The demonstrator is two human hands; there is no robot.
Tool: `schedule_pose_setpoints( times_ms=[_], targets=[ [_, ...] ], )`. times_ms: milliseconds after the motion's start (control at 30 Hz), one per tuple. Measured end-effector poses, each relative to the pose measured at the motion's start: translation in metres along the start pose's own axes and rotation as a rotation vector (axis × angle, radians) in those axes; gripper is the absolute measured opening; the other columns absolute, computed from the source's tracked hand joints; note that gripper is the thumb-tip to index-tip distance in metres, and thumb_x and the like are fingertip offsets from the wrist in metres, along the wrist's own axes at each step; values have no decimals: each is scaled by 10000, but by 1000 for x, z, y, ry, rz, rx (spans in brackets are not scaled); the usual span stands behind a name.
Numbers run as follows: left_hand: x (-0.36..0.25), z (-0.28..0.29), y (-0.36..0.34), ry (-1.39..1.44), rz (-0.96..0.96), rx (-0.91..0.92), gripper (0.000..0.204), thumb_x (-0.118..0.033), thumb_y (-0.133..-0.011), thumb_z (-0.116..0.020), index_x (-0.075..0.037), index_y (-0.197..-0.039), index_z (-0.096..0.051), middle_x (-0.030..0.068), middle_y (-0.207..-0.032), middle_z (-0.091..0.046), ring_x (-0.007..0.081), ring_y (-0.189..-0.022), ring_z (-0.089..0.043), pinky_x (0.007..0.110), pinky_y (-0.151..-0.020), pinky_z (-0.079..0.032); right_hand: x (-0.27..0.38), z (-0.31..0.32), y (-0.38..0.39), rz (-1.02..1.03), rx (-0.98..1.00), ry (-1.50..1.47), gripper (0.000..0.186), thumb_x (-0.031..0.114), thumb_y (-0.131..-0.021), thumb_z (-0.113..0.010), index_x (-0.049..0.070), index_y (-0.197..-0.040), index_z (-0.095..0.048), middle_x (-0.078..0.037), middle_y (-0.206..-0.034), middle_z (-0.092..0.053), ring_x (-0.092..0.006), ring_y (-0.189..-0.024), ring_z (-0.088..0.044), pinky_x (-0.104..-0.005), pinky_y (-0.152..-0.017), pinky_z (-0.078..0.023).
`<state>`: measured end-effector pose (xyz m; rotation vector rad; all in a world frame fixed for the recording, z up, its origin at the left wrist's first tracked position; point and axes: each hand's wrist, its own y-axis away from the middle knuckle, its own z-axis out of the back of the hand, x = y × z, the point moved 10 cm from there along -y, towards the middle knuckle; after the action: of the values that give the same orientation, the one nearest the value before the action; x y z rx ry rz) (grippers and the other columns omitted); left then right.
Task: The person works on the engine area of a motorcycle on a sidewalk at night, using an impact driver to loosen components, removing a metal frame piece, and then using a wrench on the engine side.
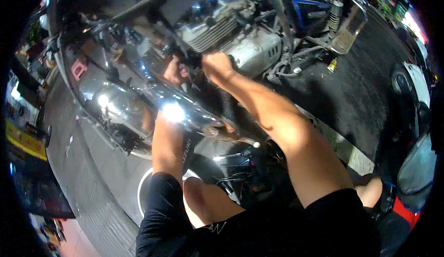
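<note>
A motorcycle engine (pixel 233 37) with silver cooling fins and a pale side cover fills the top middle. My right hand (pixel 216 65) reaches up under the finned cylinder, fingers pressed against its lower edge; whether it holds anything is hidden. My left hand (pixel 175 71) is curled just left of it, behind a shiny chrome exhaust pipe (pixel 152 97) that crosses over my left forearm. What the left hand grips is too dark to make out.
A chrome footrest bracket (pixel 348 28) hangs at the upper right. Several tools (pixel 236 167) lie on the dark ground between my arms, beside a white round rim (pixel 143 187). Another vehicle's wheel (pixel 409 88) stands at the right edge. My bare knee (pixel 206 201) is low centre.
</note>
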<state>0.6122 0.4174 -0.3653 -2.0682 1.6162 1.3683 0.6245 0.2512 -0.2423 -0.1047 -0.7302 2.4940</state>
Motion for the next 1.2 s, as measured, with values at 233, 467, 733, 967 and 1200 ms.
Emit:
schedule_pose_setpoints(
  times_ms=[233,467,733,967,1200],
  targets=[
    [-3,16,-19,-19,-39,22,234,-258,-886,-545,-103,-712,-523,2,-559,-465,120,-393,-390,241,-341,-285,-3,50,61,0,88,-437,165,180,-755,-588,21,-710,-576,-177,-660,-607,-370,-636,-624,-463,-577,-473],
    [-30,44,3,-58,-267,-57,185,-266,-926,-495,-134,-797,-507,-18,-595,-469,119,-443,-387,251,-394,-292,-40,-38,216,-532,488,-1153,213,244,-842,-646,48,-782,-589,-14,-590,-521,-126,-497,-506,-299,-453,-383],
    [62,48,220,-290,-218,83,182,-235,-911,-558,-115,-1034,-617,-48,-702,-501,55,-519,-379,199,-424,-268,29,-124,361,-490,918,-1049,249,261,-871,-630,32,-779,-593,-33,-540,-518,-126,-435,-475,-309,-436,-395],
    [195,298,382,-1187,195,-385,294,-246,-869,-580,-51,-1077,-654,98,-919,-647,159,-782,-567,304,-656,-452,254,-174,362,186,893,-1204,216,249,-834,-593,33,-821,-606,-153,-797,-622,-285,-749,-605,-400,-662,-467],
    [195,238,430,-1397,9,-375,328,-162,-857,-608,-25,-1155,-602,144,-1133,-631,219,-1037,-595,338,-859,-476,236,-170,352,87,929,-1195,340,331,-868,-586,54,-1064,-604,-157,-954,-676,-364,-907,-639,-432,-822,-492]
  ],
)
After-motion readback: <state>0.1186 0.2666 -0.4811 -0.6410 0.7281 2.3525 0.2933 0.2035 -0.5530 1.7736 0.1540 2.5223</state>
